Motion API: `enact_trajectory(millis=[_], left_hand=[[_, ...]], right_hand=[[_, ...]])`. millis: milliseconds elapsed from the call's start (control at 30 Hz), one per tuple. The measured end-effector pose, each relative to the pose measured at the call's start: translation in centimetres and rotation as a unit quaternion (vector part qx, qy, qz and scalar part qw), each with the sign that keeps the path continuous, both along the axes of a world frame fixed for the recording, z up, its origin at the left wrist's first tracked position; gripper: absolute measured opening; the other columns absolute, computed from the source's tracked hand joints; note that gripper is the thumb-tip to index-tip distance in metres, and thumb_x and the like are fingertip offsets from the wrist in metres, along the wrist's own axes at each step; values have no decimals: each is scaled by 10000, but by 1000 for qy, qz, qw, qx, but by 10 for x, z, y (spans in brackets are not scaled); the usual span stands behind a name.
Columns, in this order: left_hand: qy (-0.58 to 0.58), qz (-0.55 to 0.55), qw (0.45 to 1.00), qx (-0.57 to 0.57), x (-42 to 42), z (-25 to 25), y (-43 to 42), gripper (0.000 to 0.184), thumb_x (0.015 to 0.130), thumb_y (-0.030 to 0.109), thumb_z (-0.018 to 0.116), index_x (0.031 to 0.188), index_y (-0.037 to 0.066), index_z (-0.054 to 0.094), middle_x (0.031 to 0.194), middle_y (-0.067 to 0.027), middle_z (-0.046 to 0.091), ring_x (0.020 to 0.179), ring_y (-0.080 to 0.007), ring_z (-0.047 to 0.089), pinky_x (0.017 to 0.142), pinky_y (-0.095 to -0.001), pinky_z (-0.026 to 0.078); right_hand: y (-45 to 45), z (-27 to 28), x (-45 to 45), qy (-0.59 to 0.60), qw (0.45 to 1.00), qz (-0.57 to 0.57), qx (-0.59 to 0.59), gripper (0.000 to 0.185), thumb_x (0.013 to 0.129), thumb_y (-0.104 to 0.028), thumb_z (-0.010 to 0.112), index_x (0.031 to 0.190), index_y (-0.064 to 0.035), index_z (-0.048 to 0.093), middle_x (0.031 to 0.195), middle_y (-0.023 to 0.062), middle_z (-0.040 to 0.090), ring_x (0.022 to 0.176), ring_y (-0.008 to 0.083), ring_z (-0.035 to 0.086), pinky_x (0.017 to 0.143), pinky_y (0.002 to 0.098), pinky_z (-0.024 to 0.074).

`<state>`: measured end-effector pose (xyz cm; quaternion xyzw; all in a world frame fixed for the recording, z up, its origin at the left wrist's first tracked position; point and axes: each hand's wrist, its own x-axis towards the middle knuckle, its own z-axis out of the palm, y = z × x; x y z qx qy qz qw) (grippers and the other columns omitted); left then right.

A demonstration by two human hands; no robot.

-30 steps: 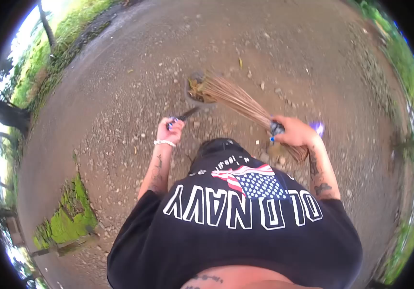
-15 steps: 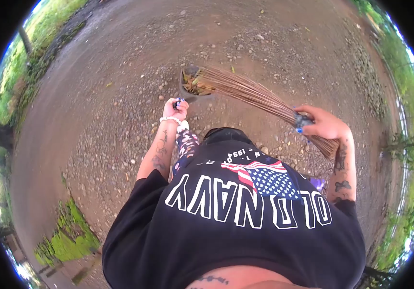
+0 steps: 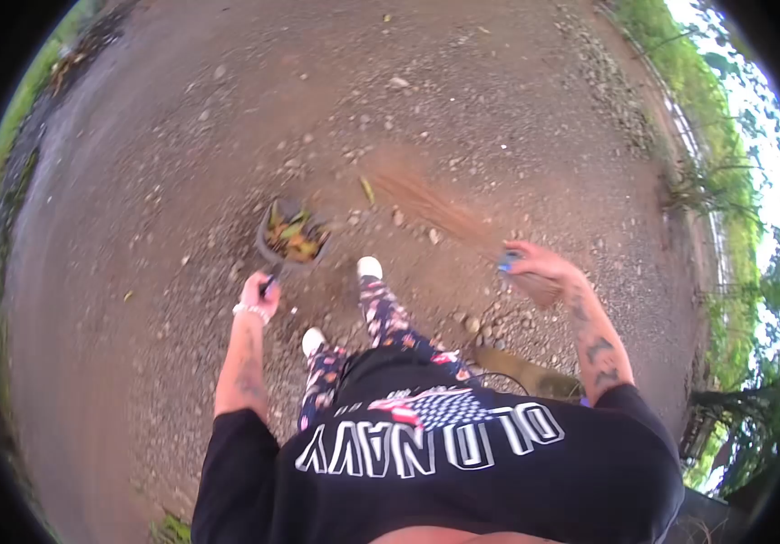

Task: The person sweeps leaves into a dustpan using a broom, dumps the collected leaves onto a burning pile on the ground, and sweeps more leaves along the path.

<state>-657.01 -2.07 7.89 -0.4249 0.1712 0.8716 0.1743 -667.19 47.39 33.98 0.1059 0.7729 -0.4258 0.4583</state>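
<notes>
Dustpan point(image 3: 296, 264) in left hand point(image 3: 258, 295), apparently a blurred broom point(image 3: 440, 210) in right hand point(image 3: 542, 261).

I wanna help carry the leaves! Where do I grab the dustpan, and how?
Probably best to take the dustpan by its dark handle, from the near side, closing around it as the left hand does. The handle sticks out that way, and leaves lie in the pan, so keeping it level should help.

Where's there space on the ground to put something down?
The ground is open between the right shoe and the broom. A wider pebbly patch lies between the left hand and the far-left grass. It's crowded around the dustpan of leaves, and where stones cluster beside the trousers.
</notes>
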Motion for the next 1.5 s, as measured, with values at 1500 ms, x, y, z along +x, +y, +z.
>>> enact_trajectory(millis=[1500], left_hand=[[-280,203,934,86,-89,-51,2,134,729,55,487,758,-30,387,608,-69,438,481,-139,455,369,-185,422]], right_hand=[[-129,-243,-98,39,974,177,132,601,621,-187,651,1143,2,423,1028,144,540,931,223,526,808,289,404]])
